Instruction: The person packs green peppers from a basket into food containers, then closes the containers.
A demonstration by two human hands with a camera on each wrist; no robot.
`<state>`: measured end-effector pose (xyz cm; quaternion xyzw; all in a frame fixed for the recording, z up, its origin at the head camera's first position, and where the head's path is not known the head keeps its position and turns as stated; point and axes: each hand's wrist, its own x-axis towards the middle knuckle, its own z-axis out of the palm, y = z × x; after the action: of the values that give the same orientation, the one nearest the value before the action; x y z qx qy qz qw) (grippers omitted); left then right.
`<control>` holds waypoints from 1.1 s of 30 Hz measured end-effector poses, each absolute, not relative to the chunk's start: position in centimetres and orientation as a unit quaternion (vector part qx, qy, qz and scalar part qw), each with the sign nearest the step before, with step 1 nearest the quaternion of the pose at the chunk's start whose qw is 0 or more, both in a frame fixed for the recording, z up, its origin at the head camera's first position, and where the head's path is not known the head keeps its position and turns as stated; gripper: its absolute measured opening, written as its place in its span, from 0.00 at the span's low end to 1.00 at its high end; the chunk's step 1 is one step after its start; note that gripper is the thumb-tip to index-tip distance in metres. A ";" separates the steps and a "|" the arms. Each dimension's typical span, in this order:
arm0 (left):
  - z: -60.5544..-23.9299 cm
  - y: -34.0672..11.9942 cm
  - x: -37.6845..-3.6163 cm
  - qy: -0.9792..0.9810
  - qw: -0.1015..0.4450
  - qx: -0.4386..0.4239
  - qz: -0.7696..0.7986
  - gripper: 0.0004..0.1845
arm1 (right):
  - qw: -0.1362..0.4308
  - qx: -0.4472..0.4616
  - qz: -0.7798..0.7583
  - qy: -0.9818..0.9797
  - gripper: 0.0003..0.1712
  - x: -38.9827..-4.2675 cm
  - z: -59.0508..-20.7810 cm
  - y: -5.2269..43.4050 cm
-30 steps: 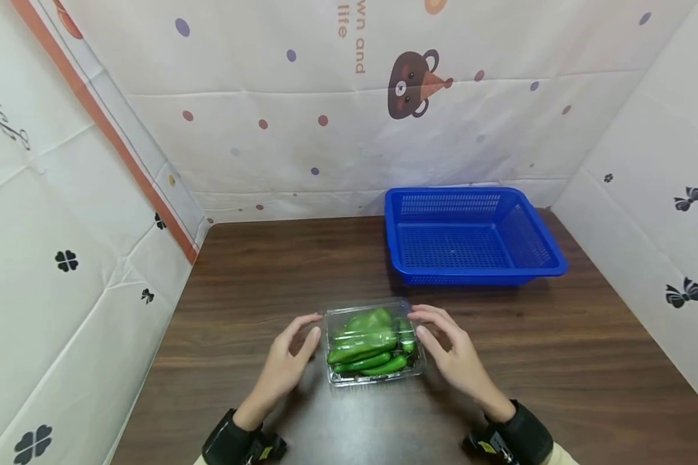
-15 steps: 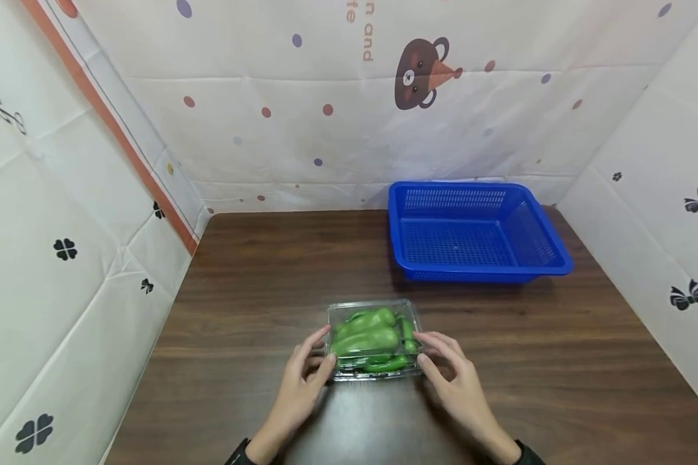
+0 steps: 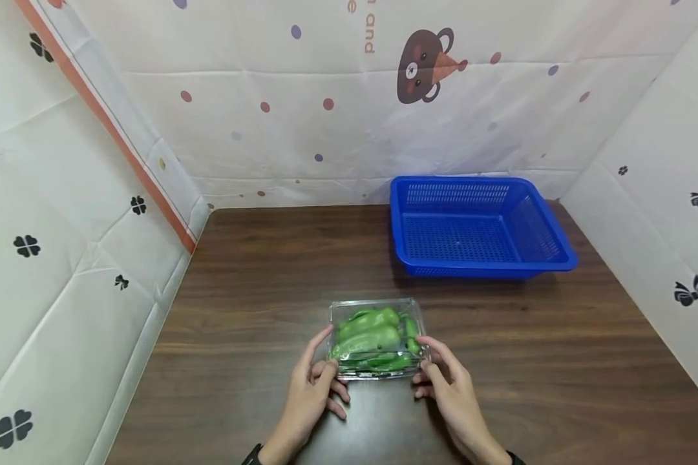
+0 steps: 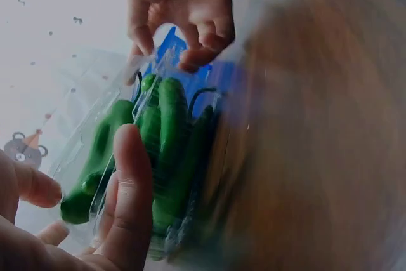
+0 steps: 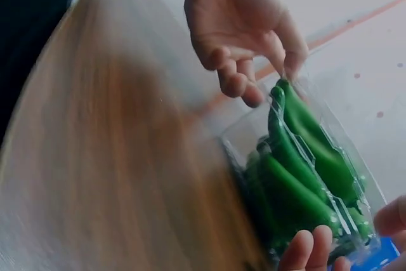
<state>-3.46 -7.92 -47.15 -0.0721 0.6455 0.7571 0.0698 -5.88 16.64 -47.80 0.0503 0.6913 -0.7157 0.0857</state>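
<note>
A clear plastic clamshell box of green peppers (image 3: 377, 337) lies on the dark wooden table (image 3: 256, 271), near its front. My left hand (image 3: 326, 363) grips the box's near left corner, the thumb (image 4: 130, 182) lying on the lid and the other fingers curled beneath the rim. At the near right corner my right hand (image 3: 427, 367) holds the edge with curled fingers (image 4: 190, 36). The right wrist view shows the peppers (image 5: 304, 169) through the lid, with the left hand (image 5: 250, 42) pinching the far rim. The lid looks closed.
An empty blue plastic basket (image 3: 543, 223) stands at the back right of the table. Patterned white sheets (image 3: 302, 129) wall the table in at the left, back and right. Bare wood lies between the box and the basket.
Both hands have slid from the box's sides to its near corners and curled onto the rim. The box has stayed about where it was.
</note>
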 end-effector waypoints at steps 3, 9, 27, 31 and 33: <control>-47.2 -7.8 -3.5 0.628 0.072 -0.087 0.770 0.37 | 0.103 0.061 -0.738 0.665 0.25 -5.7 -47.8 16.4; -47.6 -7.6 -3.4 0.582 0.068 -0.130 0.800 0.29 | 0.127 0.074 -0.751 0.644 0.26 -5.7 -48.0 16.1; -48.6 -7.6 -4.3 0.538 0.154 -0.128 0.819 0.08 | 0.131 0.115 -0.790 0.588 0.33 -6.6 -48.4 16.6; -48.7 -7.4 -4.0 0.535 0.151 -0.136 0.820 0.07 | 0.152 0.129 -0.780 0.593 0.21 -6.8 -48.7 16.9; -48.8 -7.4 -3.8 0.531 0.154 -0.138 0.821 0.06 | 0.159 0.131 -0.777 0.595 0.12 -6.8 -48.8 17.0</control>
<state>-3.83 -7.40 -48.78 -0.1379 0.5314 0.8215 0.1543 -6.80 17.00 -48.84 0.1311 0.5947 -0.7770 0.1594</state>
